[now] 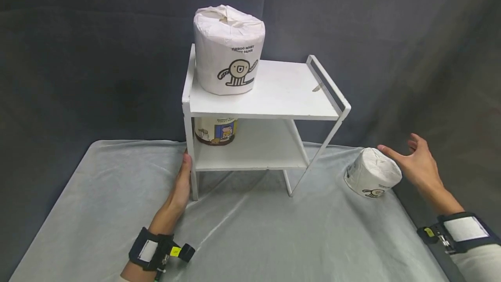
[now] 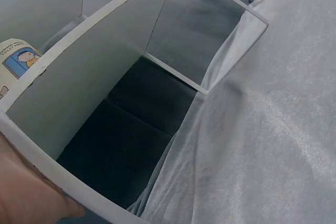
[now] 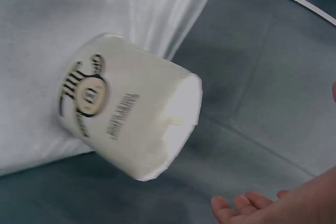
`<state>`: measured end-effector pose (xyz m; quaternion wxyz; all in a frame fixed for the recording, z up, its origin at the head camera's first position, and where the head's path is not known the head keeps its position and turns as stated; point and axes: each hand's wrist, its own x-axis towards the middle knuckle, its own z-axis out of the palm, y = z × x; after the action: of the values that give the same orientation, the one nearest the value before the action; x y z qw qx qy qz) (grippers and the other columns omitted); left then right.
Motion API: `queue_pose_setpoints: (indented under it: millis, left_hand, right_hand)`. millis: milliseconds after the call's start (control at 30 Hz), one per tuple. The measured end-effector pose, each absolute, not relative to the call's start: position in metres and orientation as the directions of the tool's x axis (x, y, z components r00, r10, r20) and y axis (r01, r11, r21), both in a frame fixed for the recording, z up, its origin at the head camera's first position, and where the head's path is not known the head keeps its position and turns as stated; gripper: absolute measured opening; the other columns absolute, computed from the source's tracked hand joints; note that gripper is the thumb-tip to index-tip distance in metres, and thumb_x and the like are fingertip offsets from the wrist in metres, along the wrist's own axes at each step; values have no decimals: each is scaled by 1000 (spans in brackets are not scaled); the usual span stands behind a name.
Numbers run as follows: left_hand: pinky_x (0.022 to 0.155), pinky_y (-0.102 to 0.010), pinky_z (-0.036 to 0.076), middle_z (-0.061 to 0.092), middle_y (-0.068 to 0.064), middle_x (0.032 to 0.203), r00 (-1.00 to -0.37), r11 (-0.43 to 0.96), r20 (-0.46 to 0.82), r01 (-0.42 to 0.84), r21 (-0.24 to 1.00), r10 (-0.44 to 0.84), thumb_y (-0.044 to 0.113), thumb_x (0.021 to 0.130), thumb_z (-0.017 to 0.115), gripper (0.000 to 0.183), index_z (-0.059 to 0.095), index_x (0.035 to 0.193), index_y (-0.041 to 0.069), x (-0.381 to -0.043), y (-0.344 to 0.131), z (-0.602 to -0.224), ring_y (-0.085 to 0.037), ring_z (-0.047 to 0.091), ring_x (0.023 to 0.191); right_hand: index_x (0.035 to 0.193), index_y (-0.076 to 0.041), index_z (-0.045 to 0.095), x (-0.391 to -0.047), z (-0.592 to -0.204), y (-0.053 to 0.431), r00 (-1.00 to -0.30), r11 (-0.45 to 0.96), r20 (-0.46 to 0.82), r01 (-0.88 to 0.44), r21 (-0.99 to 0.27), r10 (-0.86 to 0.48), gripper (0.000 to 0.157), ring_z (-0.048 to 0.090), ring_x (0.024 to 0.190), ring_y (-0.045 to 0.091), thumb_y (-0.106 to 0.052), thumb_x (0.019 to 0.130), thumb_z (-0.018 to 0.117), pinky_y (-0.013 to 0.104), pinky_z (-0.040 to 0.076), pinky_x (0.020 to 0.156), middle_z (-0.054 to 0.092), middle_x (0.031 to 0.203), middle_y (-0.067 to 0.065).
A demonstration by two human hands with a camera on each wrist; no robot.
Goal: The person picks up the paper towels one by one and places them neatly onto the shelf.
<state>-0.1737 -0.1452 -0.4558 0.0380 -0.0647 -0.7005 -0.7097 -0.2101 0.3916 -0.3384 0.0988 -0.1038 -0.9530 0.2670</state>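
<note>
A white two-tier shelf [image 1: 274,142] stands on the cloth-covered table. My left hand [image 1: 178,188] rests along the outer side of its left front leg; in the left wrist view no fingers show inside the frame. On the shelf's top stands a large paper-wrapped toilet roll [image 1: 228,55] with a cartoon figure. A second, colourfully printed toilet roll [image 1: 215,132] sits at the left of the lower tier, partly hidden by the upper board. A third, white-wrapped toilet roll [image 3: 126,108] stands near the table's right edge. Beside it, my right hand [image 1: 420,166] has its fingers spread, holding nothing.
A grey cloth [image 1: 297,238] with creases covers the table. Dark grey fabric [image 1: 117,55] hangs behind and to the right. Beyond the right table edge, floor [image 3: 252,77] shows in the right wrist view. A raised rail [image 1: 328,86] borders the shelf top's right side.
</note>
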Motion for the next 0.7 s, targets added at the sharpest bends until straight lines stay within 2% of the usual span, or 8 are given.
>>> queue_pose_setpoints:
  millis: [167, 433, 700]
  left_hand:
    - [115, -55, -13, -17, -15, 164, -989, -11, 140, 140, 990, 42, 60, 99, 5, 81, -14, 157, 6, -174, -146, -455, -28, -18, 148]
    - [116, -54, -13, -17, -17, 163, -987, -17, 156, 155, 988, 39, 60, 99, 5, 82, -13, 156, 4, -173, -145, -455, -29, -18, 148]
    - [115, -55, -13, -18, -17, 163, -989, -1, 141, 141, 990, 35, 60, 99, 5, 82, -14, 156, 5, -174, -144, -455, -29, -18, 148]
  right_hand:
    - [156, 3, -2, -204, -362, 399, -954, 819, 104, 181, -545, 280, 114, 23, 136, 58, -59, 86, 61, 74, 29, 98, 14, 156, 37]
    - [155, 7, 3, -199, -396, 414, -938, 811, 111, 220, -541, 329, 117, 29, 132, 60, -60, 82, 65, 72, 29, 100, 24, 151, 41]
    - [154, 10, 2, -193, -421, 422, -925, 798, 84, 271, -539, 371, 121, 30, 130, 62, -60, 80, 68, 73, 28, 99, 23, 150, 43]
